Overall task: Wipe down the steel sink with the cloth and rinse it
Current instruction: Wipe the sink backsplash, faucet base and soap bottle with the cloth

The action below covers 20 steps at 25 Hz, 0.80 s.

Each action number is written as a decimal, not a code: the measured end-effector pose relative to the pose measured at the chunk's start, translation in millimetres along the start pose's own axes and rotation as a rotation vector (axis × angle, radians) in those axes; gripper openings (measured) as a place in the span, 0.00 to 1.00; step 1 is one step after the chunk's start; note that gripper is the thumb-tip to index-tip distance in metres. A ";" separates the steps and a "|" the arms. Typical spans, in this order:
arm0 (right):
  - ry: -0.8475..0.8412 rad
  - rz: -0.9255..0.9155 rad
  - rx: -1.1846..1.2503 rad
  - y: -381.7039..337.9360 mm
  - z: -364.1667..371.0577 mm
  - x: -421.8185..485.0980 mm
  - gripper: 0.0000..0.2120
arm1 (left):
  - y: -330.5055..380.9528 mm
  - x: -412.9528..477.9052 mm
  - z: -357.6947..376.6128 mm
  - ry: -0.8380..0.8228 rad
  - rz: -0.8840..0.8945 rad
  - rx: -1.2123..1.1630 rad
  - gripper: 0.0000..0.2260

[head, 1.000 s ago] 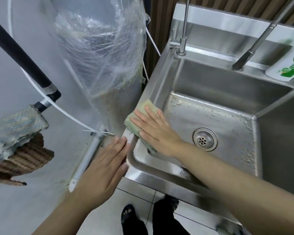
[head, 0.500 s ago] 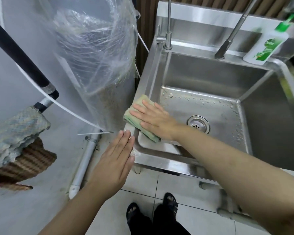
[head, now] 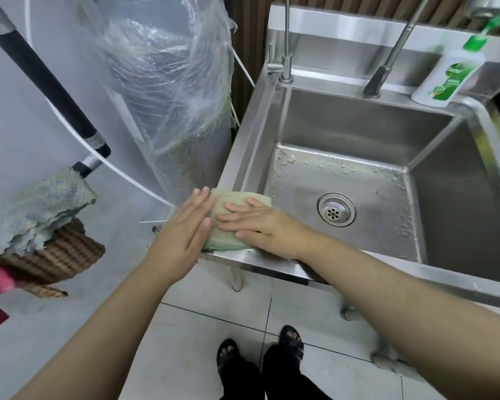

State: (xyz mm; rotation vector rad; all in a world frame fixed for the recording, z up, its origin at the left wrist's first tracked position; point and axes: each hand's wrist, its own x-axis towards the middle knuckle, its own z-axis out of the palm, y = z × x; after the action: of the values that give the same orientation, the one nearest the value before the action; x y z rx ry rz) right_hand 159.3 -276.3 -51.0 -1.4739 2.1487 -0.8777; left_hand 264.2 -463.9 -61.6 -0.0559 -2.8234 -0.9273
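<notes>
A folded pale green cloth (head: 225,226) lies on the front left corner of the steel sink (head: 251,134). My right hand (head: 257,223) presses flat on the cloth with straight fingers pointing left. My left hand (head: 182,235) stands beside the cloth's left edge, fingers straight, touching it. Water drops dot the basin floor around the round drain (head: 336,209). Two taps stand at the back: a thin one (head: 286,53) at the left and a larger spout (head: 387,62) near the middle.
A green-and-white soap bottle (head: 448,76) stands on the sink's back right ledge. A plastic-wrapped cylinder (head: 168,90) stands left of the sink. A mop handle (head: 46,82) and hanging rags (head: 35,215) are at the far left. My feet (head: 260,353) are on the tiled floor.
My right hand slid the cloth from the sink's inner left wall out onto the front left corner rim. My left hand moved up against the cloth's left side.
</notes>
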 end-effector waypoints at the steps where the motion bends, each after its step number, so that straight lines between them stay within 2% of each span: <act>1: 0.124 0.027 0.021 2.8 1.4 -7.5 0.16 | -0.3 4.1 2.2 -0.027 0.029 0.012 0.24; 3: 0.228 0.068 -0.025 3.1 3.8 -19.1 0.14 | -5.4 7.7 1.8 -0.050 0.085 0.060 0.23; 7: 0.213 0.069 -0.188 2.5 4.9 -26.4 0.17 | 5.3 -23.2 10.9 0.094 0.068 0.122 0.24; 10: 0.183 0.114 -0.173 2.5 -6.9 -30.7 0.17 | 23.5 -36.5 21.7 0.178 0.090 0.191 0.21; 15: 0.213 0.162 -0.183 -3.9 0.2 -37.2 0.12 | 14.5 -15.7 5.4 0.016 0.244 0.202 0.19; 19: 0.171 0.252 -0.170 -0.9 -9.0 -53.0 0.11 | 37.2 -34.7 32.1 0.093 0.180 0.201 0.16; 20: 0.204 0.287 -0.157 -5.6 -8.5 -53.3 0.12 | 39.6 -34.6 30.0 0.095 0.175 0.154 0.16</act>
State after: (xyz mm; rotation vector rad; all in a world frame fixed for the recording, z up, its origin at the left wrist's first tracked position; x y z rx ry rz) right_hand 177.6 -225.8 -42.5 -1.1417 2.5510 -0.7991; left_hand 297.4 -413.6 -68.1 -0.2282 -2.7392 -0.6559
